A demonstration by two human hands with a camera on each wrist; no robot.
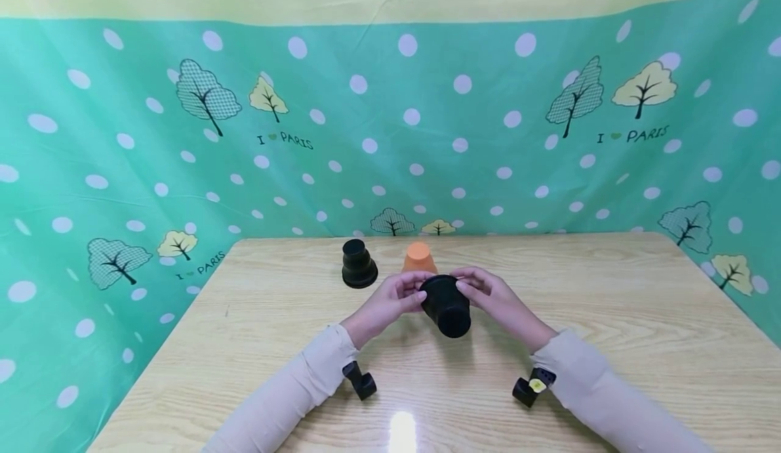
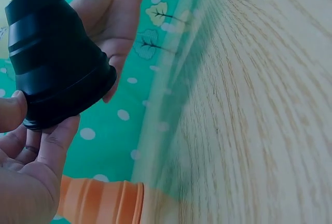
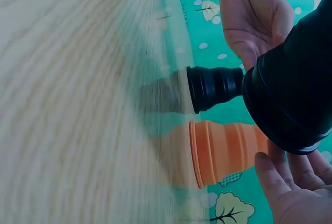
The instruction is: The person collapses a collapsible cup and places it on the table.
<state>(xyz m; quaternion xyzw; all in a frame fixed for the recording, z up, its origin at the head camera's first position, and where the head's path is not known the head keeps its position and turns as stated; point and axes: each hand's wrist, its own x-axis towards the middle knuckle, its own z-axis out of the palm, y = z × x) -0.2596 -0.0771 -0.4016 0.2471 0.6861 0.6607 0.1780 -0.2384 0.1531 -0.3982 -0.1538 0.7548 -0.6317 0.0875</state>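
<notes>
Both hands hold a black stepped cup (image 1: 448, 310) between them, tilted with its narrow end toward me and its wide rim away, raised above the table. My left hand (image 1: 389, 302) pinches the rim at its left side, thumb in front and fingers behind. On the right side of the rim, my right hand (image 1: 497, 302) grips with thumb and fingers too. The left wrist view shows the cup's ribbed wall (image 2: 49, 53) from the side. Just behind the hands an orange stepped cup (image 1: 419, 256) stands wide end down, partly hidden by them.
A second black stepped cup (image 1: 358, 266) stands wide end down at the back, left of the orange one. The wooden table (image 1: 256, 317) ends at a green dotted cloth (image 1: 342, 127) hanging behind. Each wrist carries a small black camera (image 1: 364, 385).
</notes>
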